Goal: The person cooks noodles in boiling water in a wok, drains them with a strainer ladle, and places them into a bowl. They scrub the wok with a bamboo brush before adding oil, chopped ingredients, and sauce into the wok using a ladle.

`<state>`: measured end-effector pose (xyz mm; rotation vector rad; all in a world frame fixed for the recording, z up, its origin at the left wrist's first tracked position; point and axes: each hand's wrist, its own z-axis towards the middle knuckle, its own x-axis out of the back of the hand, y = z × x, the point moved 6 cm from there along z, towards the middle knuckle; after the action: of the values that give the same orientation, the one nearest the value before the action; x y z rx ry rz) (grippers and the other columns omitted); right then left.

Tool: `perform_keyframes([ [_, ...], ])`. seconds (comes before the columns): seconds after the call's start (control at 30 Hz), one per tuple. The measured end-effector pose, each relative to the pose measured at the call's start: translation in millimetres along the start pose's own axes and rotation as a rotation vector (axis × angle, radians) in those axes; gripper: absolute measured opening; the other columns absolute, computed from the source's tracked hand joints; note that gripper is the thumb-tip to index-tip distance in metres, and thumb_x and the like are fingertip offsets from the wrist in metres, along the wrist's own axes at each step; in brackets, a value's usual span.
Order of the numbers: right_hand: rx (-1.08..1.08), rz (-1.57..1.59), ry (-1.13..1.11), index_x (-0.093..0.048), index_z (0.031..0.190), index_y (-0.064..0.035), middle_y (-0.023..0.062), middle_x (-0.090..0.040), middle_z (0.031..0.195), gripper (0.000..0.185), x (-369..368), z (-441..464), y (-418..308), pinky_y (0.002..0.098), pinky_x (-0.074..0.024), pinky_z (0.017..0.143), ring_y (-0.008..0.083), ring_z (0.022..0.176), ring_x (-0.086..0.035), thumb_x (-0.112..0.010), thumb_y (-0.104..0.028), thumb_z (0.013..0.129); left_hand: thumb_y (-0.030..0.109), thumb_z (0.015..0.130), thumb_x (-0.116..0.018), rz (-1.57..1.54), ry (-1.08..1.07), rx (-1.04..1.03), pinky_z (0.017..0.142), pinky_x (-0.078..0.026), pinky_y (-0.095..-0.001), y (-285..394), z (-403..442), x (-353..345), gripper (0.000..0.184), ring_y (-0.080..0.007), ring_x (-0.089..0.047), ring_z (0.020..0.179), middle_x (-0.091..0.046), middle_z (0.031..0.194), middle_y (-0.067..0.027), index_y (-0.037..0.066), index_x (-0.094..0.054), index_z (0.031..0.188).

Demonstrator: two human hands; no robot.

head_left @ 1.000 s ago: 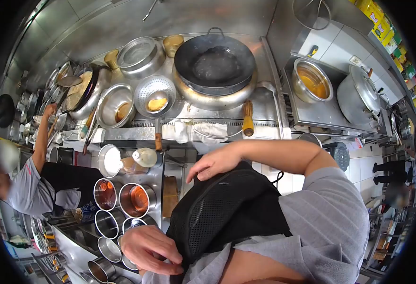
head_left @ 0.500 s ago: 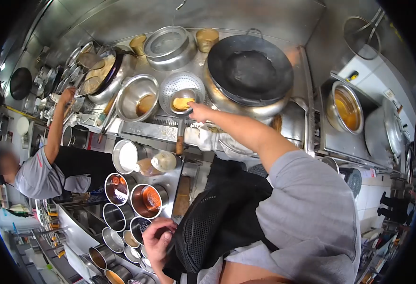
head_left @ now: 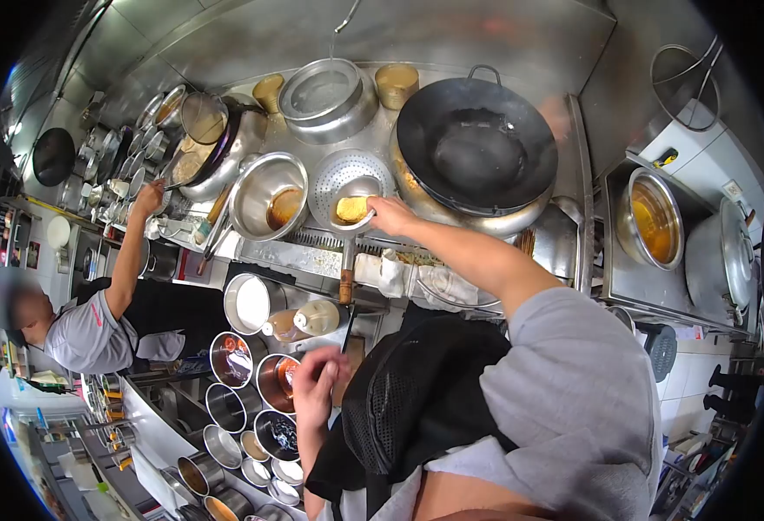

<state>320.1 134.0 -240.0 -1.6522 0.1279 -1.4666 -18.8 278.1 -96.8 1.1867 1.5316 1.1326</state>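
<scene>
My right hand (head_left: 388, 215) reaches across the stove. Its fingers close on a yellow sponge-like piece (head_left: 351, 208) inside the metal bowl of a ladle (head_left: 363, 185). That bowl rests over a perforated strainer (head_left: 338, 165), and a handle with a wooden grip (head_left: 346, 285) points toward me. My left hand (head_left: 319, 378) hovers near my body, beside the sauce pots, fingers loosely bent and slightly blurred, with nothing visible in it. Left of the strainer stands a steel bowl (head_left: 247, 195) with brown liquid. A black wok (head_left: 477, 143) sits to the right.
Water runs from a spout (head_left: 347, 17) into a metal pot (head_left: 323, 91). Below the stove edge stand a pot of white contents (head_left: 248, 303), squeeze bottles (head_left: 317, 318) and several sauce pots. At left, a co-worker (head_left: 95, 334) reaches to another pan. A pot of amber liquid (head_left: 651, 217) stands right.
My left hand has risen away from my body toward the squeeze bottles. My right hand stays at the ladle bowl with the yellow piece. The whole view has shifted slightly.
</scene>
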Motion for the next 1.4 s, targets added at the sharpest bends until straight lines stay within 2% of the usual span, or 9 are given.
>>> perform_keyframes([
  [0.2, 0.214, 0.11, -0.084, -0.058, 0.095, -0.0054, 0.0177, -0.066, 0.087, 0.024, 106.4, -90.1, -87.2, 0.0463, -0.0457, 0.073, 0.0372, 0.083, -0.063, -0.067, -0.02, 0.078, 0.026, 0.099, -0.056, -0.338, 0.014, 0.066, 0.074, -0.055, -0.0337, -42.8, 86.9, -19.4, 0.035, -0.0205, -0.064, 0.094, -0.06, 0.11, -0.0103, 0.005, -0.049, 0.125],
  [0.33, 0.249, 0.032, -0.047, -0.057, 0.097, -0.0063, 0.0145, -0.065, 0.086, 0.023, 119.8, -162.0, -121.0, 0.0448, -0.0458, 0.073, 0.0352, 0.084, -0.063, -0.064, -0.021, 0.081, 0.029, 0.099, -0.054, -0.506, 0.012, 0.078, 0.079, -0.057, -0.0425, -37.7, 109.9, -54.2, 0.032, -0.0264, -0.065, 0.097, -0.057, 0.118, -0.0139, 0.006, -0.047, 0.121],
  [0.47, 0.105, 0.01, -0.037, -0.059, 0.103, -0.0072, 0.015, -0.067, 0.084, 0.025, 115.2, -221.5, -128.1, 0.0473, -0.0476, 0.074, 0.0358, 0.083, -0.065, -0.061, -0.017, 0.08, 0.02, 0.098, -0.053, -0.485, -0.034, 0.074, 0.077, -0.059, -0.0454, -56.9, 104.1, -78.4, 0.016, -0.0246, -0.066, 0.093, -0.06, 0.109, -0.0113, 0.007, -0.048, 0.105],
  [0.53, -0.064, -0.076, -0.262, -0.061, 0.112, -0.0086, 0.0164, -0.068, 0.081, 0.033, 127.6, -243.6, -138.3, 0.0493, -0.0484, 0.074, 0.0364, 0.08, -0.065, -0.059, -0.013, 0.079, 0.013, 0.096, -0.054, -0.474, -0.07, 0.095, 0.068, -0.06, -0.0422, -74.0, 100.7, -88.1, 0.007, -0.0206, -0.066, 0.088, -0.062, 0.097, -0.008, 0.009, -0.048, 0.096],
  [0.63, -0.074, -0.249, 0.049, -0.061, 0.119, -0.011, 0.0193, -0.067, 0.082, 0.039, 176.3, -250.0, -169.4, 0.0477, -0.0517, 0.072, 0.0359, 0.082, -0.067, -0.06, -0.015, 0.08, 0.014, 0.096, -0.055, -0.324, -0.09, 0.125, 0.071, -0.059, -0.0416, -90.9, 86.1, -103.5, 0.005, -0.0182, -0.065, 0.085, -0.063, 0.095, -0.0052, 0.011, -0.05, 0.098],
  [0.67, 0.018, -0.3, 0.116, -0.058, 0.122, -0.0118, 0.014, -0.066, 0.079, 0.04, 179.6, -248.7, -170.3, 0.044, -0.0517, 0.068, 0.0316, 0.076, -0.068, -0.061, -0.018, 0.083, 0.01, 0.095, -0.056, -0.342, -0.097, 0.097, 0.063, -0.06, -0.037, -92.2, 81.4, -112.7, 0.01, -0.0159, -0.063, 0.081, -0.061, 0.093, -0.0065, 0.01, -0.048, 0.09],
  [0.83, 0.017, -0.593, -0.057, -0.062, 0.1, -0.0037, 0.0142, -0.067, 0.094, 0.029, 119.3, -257.7, -138.4, 0.0468, -0.0541, 0.075, 0.0334, 0.088, -0.068, -0.065, -0.022, 0.078, 0.01, 0.094, -0.055, -0.293, -0.185, 0.105, 0.064, -0.06, -0.039, -79.9, 53.3, -151.2, 0.011, -0.0154, -0.06, 0.078, -0.058, 0.09, -0.0056, 0.009, -0.045, 0.089],
  [1.07, 0.011, -0.372, 0.112, -0.061, 0.095, -0.0002, 0.0151, -0.058, 0.096, 0.029, 201.9, -279.0, -141.1, 0.0468, -0.0487, 0.077, 0.0362, 0.091, -0.061, -0.062, -0.024, 0.078, 0.008, 0.094, -0.049, -0.326, -0.149, 0.168, 0.071, -0.061, -0.0442, -88.3, 48.4, -176.1, 0.01, -0.0219, -0.064, 0.087, -0.06, 0.102, -0.0104, 0.006, -0.05, 0.103],
  [1.4, 0.185, -0.03, 0.384, -0.051, 0.108, 0.001, 0.0206, -0.061, 0.098, 0.03, 282.0, -297.8, -136.7, 0.0455, -0.0478, 0.082, 0.0398, 0.093, -0.061, -0.057, -0.011, 0.082, 0.012, 0.096, -0.05, -0.34, -0.101, 0.186, 0.076, -0.059, -0.0503, -102.6, 42.8, -229.2, 0.009, -0.0247, -0.063, 0.09, -0.057, 0.103, -0.0116, 0.007, -0.045, 0.101],
])
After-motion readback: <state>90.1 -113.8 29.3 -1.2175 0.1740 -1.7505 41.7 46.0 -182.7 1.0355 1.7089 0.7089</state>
